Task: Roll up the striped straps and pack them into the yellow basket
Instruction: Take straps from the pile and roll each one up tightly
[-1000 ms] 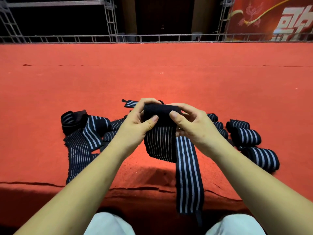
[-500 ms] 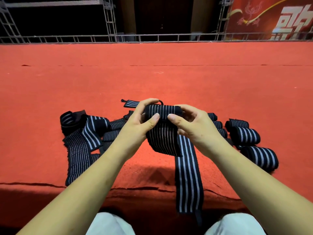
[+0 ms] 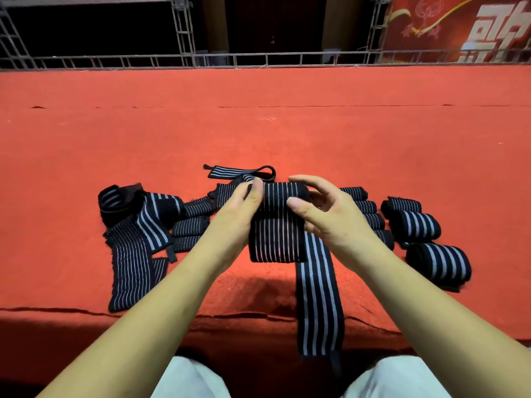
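The person sits at the edge of a red carpeted platform (image 3: pixel 287 133) and holds a black elastic strap with thin white stripes (image 3: pixel 277 228) just above it. The upper end of this strap is wound into a short thick roll (image 3: pixel 283 191). The left hand (image 3: pixel 238 216) pinches the left end of the roll, with the thumb on the front. The right hand (image 3: pixel 333 219) curves round the right end with the thumb tip on the front. Its fingers (image 3: pixel 304 181) arch over the top in a looser hold, I think to take a new grip for the next turn. The free tail (image 3: pixel 319 297) hangs over the platform edge toward the knees. Its weight probably helps to wind the roll tight.

The sorting seems deliberate. On the person's left lies a heap of loose striped straps (image 3: pixel 135 248), not rolled. On the right, several finished rolls (image 3: pixel 413 225) lie close together, apart from the heap and ready to be collected.

The yellow basket is not visible from here, so I cannot say where it is or what is in it. No container of any kind shows, and all rolls lie directly on the carpet. By my judgement the packing is not yet begun.
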A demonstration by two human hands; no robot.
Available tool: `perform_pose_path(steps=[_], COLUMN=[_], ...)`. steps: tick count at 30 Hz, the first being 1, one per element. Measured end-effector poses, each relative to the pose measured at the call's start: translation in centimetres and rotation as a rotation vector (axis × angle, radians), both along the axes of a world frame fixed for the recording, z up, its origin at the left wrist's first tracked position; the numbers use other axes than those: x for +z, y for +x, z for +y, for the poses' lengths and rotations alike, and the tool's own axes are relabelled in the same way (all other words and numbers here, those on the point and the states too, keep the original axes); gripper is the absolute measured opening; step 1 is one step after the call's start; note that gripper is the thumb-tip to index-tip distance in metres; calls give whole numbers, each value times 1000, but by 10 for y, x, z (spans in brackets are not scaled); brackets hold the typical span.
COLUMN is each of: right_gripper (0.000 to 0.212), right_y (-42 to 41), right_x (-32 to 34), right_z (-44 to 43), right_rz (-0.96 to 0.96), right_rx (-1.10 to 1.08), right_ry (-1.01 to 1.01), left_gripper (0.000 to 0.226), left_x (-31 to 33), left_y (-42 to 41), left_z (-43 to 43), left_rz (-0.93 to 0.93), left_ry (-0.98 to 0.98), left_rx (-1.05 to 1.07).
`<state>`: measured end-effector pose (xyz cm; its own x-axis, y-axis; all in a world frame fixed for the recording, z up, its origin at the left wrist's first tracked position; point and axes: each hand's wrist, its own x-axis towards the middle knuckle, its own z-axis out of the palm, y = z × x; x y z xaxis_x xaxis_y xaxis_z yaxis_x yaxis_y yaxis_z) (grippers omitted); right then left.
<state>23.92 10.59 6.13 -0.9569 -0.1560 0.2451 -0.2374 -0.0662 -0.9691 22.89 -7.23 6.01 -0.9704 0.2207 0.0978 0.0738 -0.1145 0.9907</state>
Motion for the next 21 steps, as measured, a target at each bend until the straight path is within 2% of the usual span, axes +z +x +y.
perform_pose_path(steps=[2,5,8,10,14,15,17,19,21], right_gripper=[38,39,30,32,35,36,37,35,29], right_y=[2,3,5,6,9,9,11,14,17], right_x=[-3,-9,-14,-19,-29,-33,-40,-47,-54], right_z=[2,2,3,5,15,18,22,26,33], right_rz=[45,22,-97,-97,-31,-34,-68,-136,-194], right_rx=[0,-2,25,16,-10,-9,-18,-30,-52], right_ry=[45,33,-37,-27,-1,4,1,-52,-102], left_gripper=[60,43,24,29,55,53,35,22,22], left_x=[-2,-9,-17,-21,-24,-26,-32,-38,-46], left_y=[1,2,3,4,9,8,9,11,13], left_z=[3,5,5,7,18,21,26,36,49], left_rz=[-46,-19,33,-2,-168,-183,-195,-212,-241], left_ry=[32,78,121,123,20,2,7,70,138], left_rx=[13,-7,-84,-113,-100,-84,-59,-84,-118])
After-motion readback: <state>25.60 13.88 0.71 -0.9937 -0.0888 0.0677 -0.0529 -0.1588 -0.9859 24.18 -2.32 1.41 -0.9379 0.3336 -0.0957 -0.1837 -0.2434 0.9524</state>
